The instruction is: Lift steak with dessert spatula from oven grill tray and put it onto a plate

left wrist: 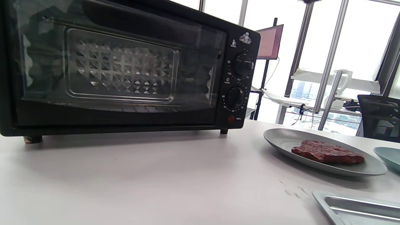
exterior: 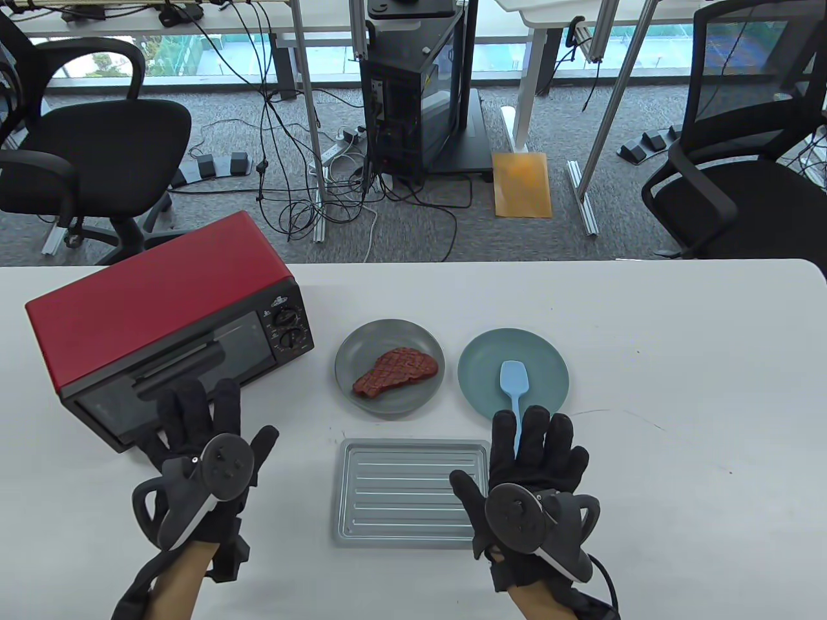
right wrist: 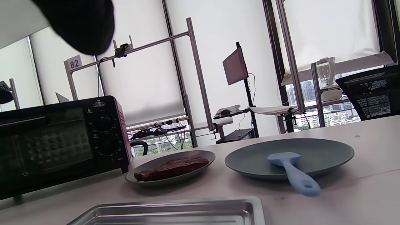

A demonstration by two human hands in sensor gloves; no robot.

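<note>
From the table view, the steak is seen on the grey plate at 12 o'clock of the tray, both hands spread empty; in the right wrist view, the spatula overhangs its plate's rim and could be knocked off.

Table view: bright, even daylight from windows at 12 o'clock; sharp throughout; soft short shadows beneath plates; slight wide-angle bowing at edges. Left wrist view: strong backlight at 1–3 o'clock, window area blown out; oven door dark, faint reflections on glass; near tabletop soft. Right wrist view: backlit by white blinds; blurred dark fingertip at 11 o'clock; tray edge at 6 o'clock soft.
</note>
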